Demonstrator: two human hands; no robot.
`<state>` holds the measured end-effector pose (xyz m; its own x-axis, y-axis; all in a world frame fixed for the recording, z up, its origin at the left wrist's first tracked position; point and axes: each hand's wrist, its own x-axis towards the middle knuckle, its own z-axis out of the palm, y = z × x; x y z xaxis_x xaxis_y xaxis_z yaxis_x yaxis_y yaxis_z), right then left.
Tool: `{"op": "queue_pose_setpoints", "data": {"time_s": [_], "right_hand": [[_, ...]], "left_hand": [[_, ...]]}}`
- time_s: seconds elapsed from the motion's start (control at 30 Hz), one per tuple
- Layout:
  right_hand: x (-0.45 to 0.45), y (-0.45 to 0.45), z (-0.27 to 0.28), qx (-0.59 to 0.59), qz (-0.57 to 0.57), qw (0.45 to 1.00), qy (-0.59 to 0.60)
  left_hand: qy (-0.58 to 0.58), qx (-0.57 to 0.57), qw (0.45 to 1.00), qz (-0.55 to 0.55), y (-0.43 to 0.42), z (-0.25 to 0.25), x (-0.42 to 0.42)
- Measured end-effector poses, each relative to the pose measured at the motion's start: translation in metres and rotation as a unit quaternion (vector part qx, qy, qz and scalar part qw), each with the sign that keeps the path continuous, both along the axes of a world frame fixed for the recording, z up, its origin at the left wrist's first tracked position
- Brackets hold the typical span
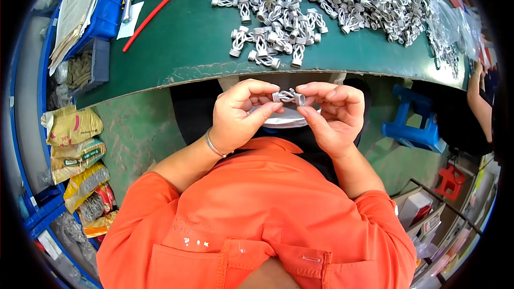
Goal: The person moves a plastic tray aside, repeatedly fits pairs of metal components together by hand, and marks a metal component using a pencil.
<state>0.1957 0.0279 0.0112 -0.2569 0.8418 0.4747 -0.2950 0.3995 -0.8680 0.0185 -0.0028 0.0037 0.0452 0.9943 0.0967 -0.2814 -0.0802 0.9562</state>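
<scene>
Between my two hands, just off the table's front edge, is a small silver metal piece (288,97) with ribbed ends and twisted open strands in the middle. My left hand (243,108) pinches its left end between thumb and fingers. The right end is pinched by my right hand (334,112). The piece lies roughly level in front of my orange shirt. Beyond it, a large heap of similar silver pieces (369,0) covers the back and right of the green table (176,37), with a smaller cluster (267,43) nearer the edge.
A red pencil-like stick (154,17) and a metal rod (128,0) lie at the table's left, beside blue bins (107,16). Bags (72,126) are stacked on the left. A blue stool (412,120) and another person's arm (476,96) are at the right.
</scene>
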Motion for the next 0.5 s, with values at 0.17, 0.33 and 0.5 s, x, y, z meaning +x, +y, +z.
{"op": "queue_pose_setpoints", "data": {"time_s": [0.17,0.33,0.5], "right_hand": [[0.002,0.006,0.001,0.035,-0.093,0.987,-0.124],[-0.005,0.029,0.008,0.124,-0.214,0.924,-0.29],[-0.01,0.043,0.006,0.214,-0.234,0.875,-0.366]], "left_hand": [[0.244,0.064,0.967,0.039,0.001,-0.004,-0.009],[0.243,0.021,0.97,0.021,0.001,0.0,-0.012],[0.232,0.036,0.972,0.005,0.001,0.0,-0.008]]}}
